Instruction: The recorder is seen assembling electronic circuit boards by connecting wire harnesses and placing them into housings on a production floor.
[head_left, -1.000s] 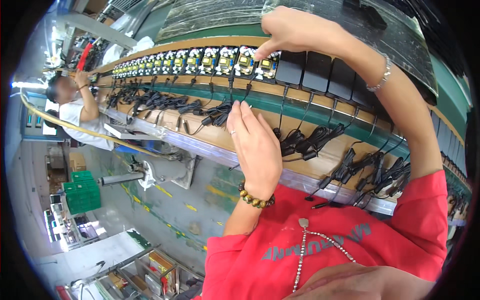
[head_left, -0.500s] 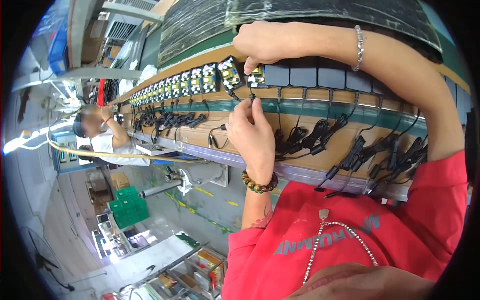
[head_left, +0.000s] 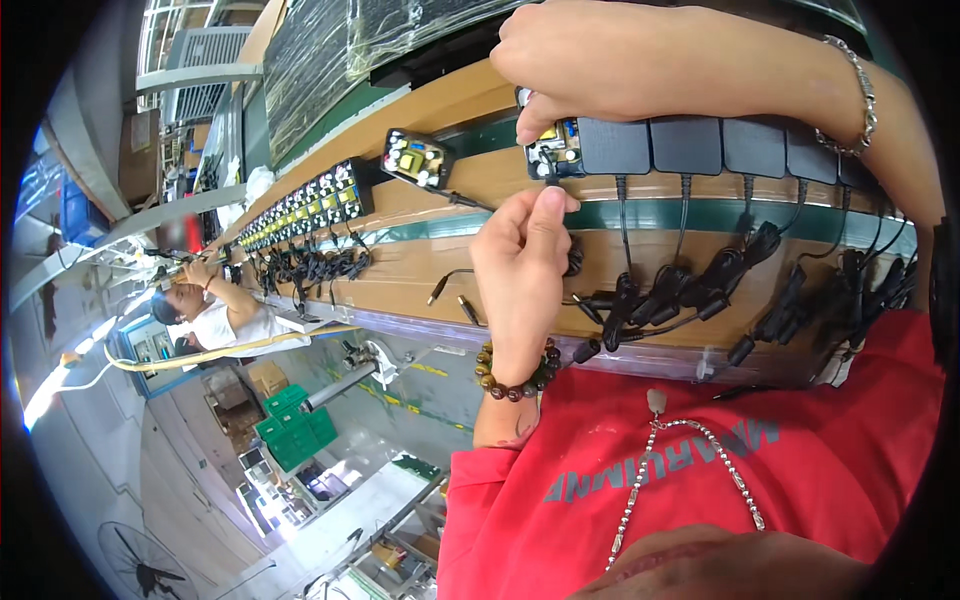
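My left hand [head_left: 522, 262] pinches a black cable [head_left: 552, 181] between thumb and fingers, just where it meets an open power adapter [head_left: 551, 152]. The adapter's circuit board shows in its black case. My right hand [head_left: 575, 62] reaches over from the far side, its fingers curled and its thumb down on the edge of this adapter; the fingers' undersides are hidden. A second open adapter [head_left: 417, 160] lies tilted to the left, apart from both hands. To the right, a row of closed black adapters [head_left: 615, 147] runs beneath my right forearm.
Several open adapters [head_left: 302, 210] stand in a tight row at the left. Bundled black cables [head_left: 690, 290] lie along the near side of the bench [head_left: 400, 285]. A film-wrapped dark panel [head_left: 330, 70] is at the back. Another person [head_left: 225, 305] works at the far left.
The view has shifted along the bench. The second open adapter now lies farther from my hands, with a wider gap beside it. Both hands stay at the same adapter.
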